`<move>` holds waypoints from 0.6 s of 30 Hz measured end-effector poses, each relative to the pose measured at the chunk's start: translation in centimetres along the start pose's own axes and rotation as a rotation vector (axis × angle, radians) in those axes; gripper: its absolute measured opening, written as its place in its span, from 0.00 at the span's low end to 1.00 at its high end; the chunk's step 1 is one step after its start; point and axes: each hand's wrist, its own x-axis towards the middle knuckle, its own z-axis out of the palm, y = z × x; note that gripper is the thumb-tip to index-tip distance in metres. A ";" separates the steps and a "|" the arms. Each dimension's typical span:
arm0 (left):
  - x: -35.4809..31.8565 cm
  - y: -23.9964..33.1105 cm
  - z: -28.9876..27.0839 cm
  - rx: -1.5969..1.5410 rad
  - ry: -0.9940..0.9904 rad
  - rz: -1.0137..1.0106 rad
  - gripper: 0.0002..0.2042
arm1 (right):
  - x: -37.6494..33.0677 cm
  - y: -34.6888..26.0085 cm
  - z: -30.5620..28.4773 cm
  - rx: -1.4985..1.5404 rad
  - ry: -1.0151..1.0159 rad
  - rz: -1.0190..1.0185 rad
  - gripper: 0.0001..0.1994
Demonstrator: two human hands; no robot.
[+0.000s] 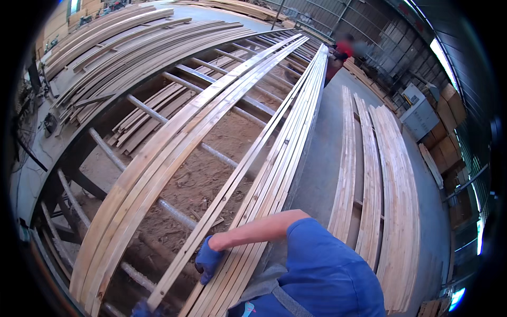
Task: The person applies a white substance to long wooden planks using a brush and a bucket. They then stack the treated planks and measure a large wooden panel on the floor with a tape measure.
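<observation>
Lighting: even, soft daylight, apparently from wall openings far right of the hands (208, 260); faint shadows. Strong fisheye bending, black vignette; distant figure blurred.

Grey concrete floor (322, 158), corrugated metal walls (369, 26) (daylight through windows (442, 61)).

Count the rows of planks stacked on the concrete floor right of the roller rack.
3: a narrow row nearest the rack, a middle row, and the widest row farthest right. The blue sleeve hides their near ends.
</observation>
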 end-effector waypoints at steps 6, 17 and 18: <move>4.5 -2.7 -4.9 0.120 -0.080 -0.148 0.25 | -1.2 -2.1 -2.8 -0.276 0.266 -0.071 0.38; 4.5 -3.9 -0.6 -0.020 -0.037 -0.109 0.22 | 1.3 0.7 1.1 -0.386 0.669 -0.161 0.35; 4.2 -4.7 0.4 -0.034 -0.007 -0.109 0.23 | 0.7 -0.1 0.0 -0.313 0.554 -0.090 0.34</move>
